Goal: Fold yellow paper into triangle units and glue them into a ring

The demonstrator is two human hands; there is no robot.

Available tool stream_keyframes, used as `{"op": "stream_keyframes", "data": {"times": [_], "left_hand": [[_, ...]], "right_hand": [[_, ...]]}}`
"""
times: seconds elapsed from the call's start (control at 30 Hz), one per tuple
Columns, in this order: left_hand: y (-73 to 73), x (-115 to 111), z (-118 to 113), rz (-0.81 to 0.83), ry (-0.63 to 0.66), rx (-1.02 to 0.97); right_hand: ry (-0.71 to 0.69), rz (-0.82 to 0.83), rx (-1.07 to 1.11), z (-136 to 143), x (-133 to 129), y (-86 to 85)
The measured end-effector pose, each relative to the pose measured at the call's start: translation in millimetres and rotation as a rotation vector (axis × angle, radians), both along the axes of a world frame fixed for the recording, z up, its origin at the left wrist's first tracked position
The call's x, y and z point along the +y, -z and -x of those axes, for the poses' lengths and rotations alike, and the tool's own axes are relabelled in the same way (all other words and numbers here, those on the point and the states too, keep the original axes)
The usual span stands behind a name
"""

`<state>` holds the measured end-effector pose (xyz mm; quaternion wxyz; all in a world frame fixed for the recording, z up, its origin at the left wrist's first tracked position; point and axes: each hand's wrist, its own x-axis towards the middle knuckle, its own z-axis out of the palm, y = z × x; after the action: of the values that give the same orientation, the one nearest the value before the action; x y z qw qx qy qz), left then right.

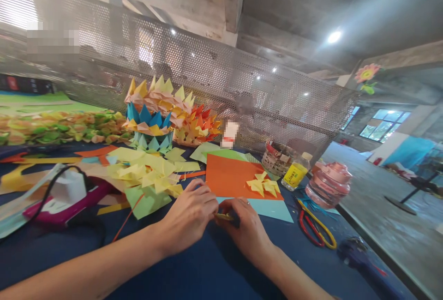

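Note:
My left hand (194, 214) and my right hand (244, 224) meet over the front of the blue table, both with fingers closed. Between their fingertips is a small piece of folded yellowish paper (224, 217), mostly hidden by the fingers. Just beyond the hands lies an orange paper sheet (226, 175), with a light blue sheet (268, 207) partly under it. Several folded yellow paper pieces (263, 184) rest on the orange sheet's right side. To the left is a loose pile of yellow paper pieces (148, 171), with a green sheet (147, 201) at its near edge.
Folded-paper crowns (148, 115) stand at the back before a perforated metal screen (207, 74). On the right are a yellow-labelled bottle (296, 173), a pink bottle (328, 184), scissors (316, 228) and a dark blue tool (363, 258). A magenta power strip (69, 205) with a black cord lies left.

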<state>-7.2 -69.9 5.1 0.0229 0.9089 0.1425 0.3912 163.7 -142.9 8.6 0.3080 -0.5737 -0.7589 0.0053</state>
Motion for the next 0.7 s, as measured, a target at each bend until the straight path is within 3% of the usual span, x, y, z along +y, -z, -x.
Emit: {"op": "stream_keyframes", "data": {"times": [0.2, 0.37, 0.53, 0.7], "left_hand": [[-1.7, -3, 0, 0.030, -0.033, 0.037], [-3.5, -7, 1, 0.030, 0.037, 0.015], [-6.3, -7, 2, -0.047, 0.120, 0.037], [-10.2, -3, 5, -0.130, 0.121, 0.054]], "right_hand": [[0.003, 0.019, -0.046, -1, 0, 0.2], [0.029, 0.007, -0.016, -2, 2, 3.5], [-0.013, 0.002, 0.022, 1, 1, 0.1], [0.014, 0.036, 0.130, -2, -1, -2.6]]}}
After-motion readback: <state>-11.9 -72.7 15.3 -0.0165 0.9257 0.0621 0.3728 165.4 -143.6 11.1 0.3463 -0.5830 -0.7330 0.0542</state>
